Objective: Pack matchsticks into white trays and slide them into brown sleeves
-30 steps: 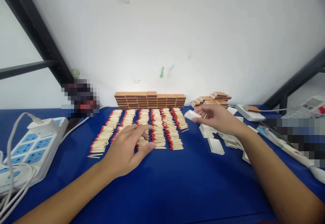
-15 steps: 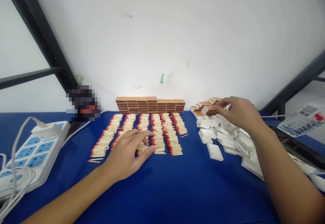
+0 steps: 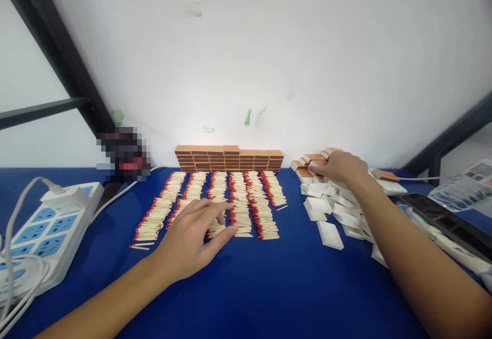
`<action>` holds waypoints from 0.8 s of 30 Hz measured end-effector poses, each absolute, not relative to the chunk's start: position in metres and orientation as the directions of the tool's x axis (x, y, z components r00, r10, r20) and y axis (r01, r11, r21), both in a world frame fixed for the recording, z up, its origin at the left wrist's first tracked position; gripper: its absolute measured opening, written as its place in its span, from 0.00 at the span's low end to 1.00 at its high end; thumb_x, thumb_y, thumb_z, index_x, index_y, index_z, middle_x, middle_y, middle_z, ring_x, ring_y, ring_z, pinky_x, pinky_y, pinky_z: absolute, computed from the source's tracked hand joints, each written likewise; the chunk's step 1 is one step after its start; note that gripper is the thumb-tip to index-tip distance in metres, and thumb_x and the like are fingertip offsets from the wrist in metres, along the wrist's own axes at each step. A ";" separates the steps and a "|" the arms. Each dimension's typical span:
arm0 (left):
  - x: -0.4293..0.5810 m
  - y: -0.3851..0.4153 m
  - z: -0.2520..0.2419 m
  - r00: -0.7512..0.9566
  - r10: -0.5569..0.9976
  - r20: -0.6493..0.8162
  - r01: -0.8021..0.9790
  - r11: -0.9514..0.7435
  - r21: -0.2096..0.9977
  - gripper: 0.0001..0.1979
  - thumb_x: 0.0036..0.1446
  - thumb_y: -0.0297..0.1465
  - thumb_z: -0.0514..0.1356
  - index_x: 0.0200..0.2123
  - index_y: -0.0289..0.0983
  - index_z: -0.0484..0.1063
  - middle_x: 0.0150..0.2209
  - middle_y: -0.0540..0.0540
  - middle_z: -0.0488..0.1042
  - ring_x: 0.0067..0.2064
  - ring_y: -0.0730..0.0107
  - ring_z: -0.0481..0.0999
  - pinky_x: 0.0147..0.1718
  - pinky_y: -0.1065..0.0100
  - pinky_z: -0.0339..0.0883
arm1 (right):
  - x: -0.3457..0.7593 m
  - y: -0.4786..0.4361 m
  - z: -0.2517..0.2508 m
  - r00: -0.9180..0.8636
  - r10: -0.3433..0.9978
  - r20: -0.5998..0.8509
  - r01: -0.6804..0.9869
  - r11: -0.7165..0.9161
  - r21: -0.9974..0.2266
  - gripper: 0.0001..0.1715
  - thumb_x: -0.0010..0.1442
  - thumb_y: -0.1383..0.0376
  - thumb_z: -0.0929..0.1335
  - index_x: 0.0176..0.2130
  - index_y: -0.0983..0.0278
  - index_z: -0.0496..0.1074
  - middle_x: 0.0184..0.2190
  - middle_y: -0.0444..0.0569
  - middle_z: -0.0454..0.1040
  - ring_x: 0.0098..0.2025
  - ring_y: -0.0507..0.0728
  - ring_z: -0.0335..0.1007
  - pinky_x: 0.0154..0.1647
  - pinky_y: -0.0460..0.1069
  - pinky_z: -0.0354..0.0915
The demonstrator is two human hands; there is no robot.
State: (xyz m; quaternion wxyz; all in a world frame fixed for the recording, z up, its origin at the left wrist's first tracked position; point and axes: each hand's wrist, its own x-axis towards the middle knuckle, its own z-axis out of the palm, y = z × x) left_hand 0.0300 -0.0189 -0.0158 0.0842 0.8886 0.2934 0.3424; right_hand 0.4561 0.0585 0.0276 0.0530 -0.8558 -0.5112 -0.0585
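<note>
My left hand (image 3: 192, 239) is held over the rows of red-tipped matches (image 3: 241, 211), thumb and fingers spread, holding nothing. At the back right, my right hand (image 3: 342, 167) is closed around a brown matchbox (image 3: 317, 164) in a small pile by the wall; its fingertips are partly hidden. Other matchboxes (image 3: 313, 157) lie stacked beside it. Below my right wrist is a heap of white matchbox trays (image 3: 318, 206), partly covered by my forearm. A single white tray (image 3: 330, 235) lies at the heap's near edge.
Stacked matchboxes (image 3: 230, 159) form a low wall behind the matches. A white power strip (image 3: 63, 226) with cables stands at the left. On the right are a dark phone-like object (image 3: 442, 218) and clear plastic packaging (image 3: 461, 190). A loose match (image 3: 281, 208) lies beside the rows.
My right hand has moved slightly left and down onto the matchbox pile, its fingers closing at a box. My left hand stays almost where it was. The view has shifted slightly.
</note>
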 end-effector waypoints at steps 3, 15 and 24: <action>0.030 -0.020 -0.016 0.593 0.576 0.562 0.466 -0.815 0.343 0.16 0.71 0.37 0.60 0.58 0.40 0.69 0.39 0.47 0.80 0.44 0.62 0.78 0.48 0.58 0.70 | 0.450 0.058 0.029 0.515 0.850 0.108 0.854 -0.519 0.013 0.27 0.56 0.45 0.71 0.44 0.62 0.71 0.48 0.63 0.78 0.50 0.71 0.74 0.42 0.58 0.65; 0.031 -0.019 -0.013 0.585 0.572 0.575 0.458 -0.818 0.348 0.17 0.71 0.37 0.61 0.59 0.40 0.68 0.39 0.47 0.81 0.44 0.61 0.79 0.49 0.57 0.70 | 0.453 0.066 0.027 0.532 0.847 0.001 0.847 -0.532 -0.002 0.28 0.55 0.43 0.70 0.37 0.65 0.74 0.47 0.70 0.77 0.48 0.73 0.74 0.42 0.60 0.64; 0.032 -0.020 -0.013 0.591 0.570 0.571 0.456 -0.820 0.347 0.18 0.72 0.37 0.60 0.61 0.40 0.66 0.38 0.48 0.80 0.44 0.62 0.79 0.50 0.57 0.70 | 0.450 0.050 0.041 0.508 0.857 0.085 0.861 -0.509 -0.011 0.32 0.57 0.38 0.68 0.41 0.63 0.75 0.41 0.63 0.79 0.45 0.72 0.76 0.38 0.57 0.65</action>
